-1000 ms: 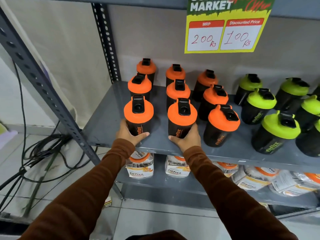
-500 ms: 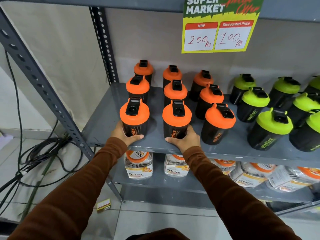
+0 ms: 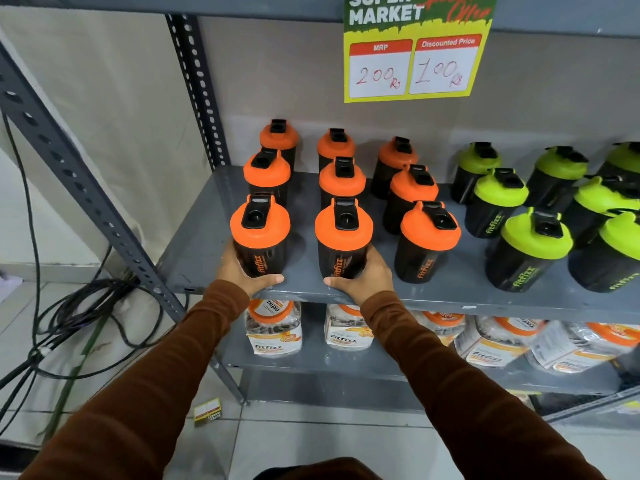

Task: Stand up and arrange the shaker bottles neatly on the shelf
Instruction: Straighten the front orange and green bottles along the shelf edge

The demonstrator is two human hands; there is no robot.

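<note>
fingers of both hands are wrapping low around the two front orange-lidded shakers at centre frame on the shelf, which are looking light, rigid, smooth, so gripping the dark body is suiting best.

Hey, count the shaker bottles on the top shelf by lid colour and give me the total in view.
Orange-lid shaker bottles: 9, in three columns of three, all upright.
Green-lid shaker bottles: at least 7 in view; the group runs off the right edge, so more may be hidden.
Total in view: 16.
The left hand and right hand each hold a front orange one.
</note>
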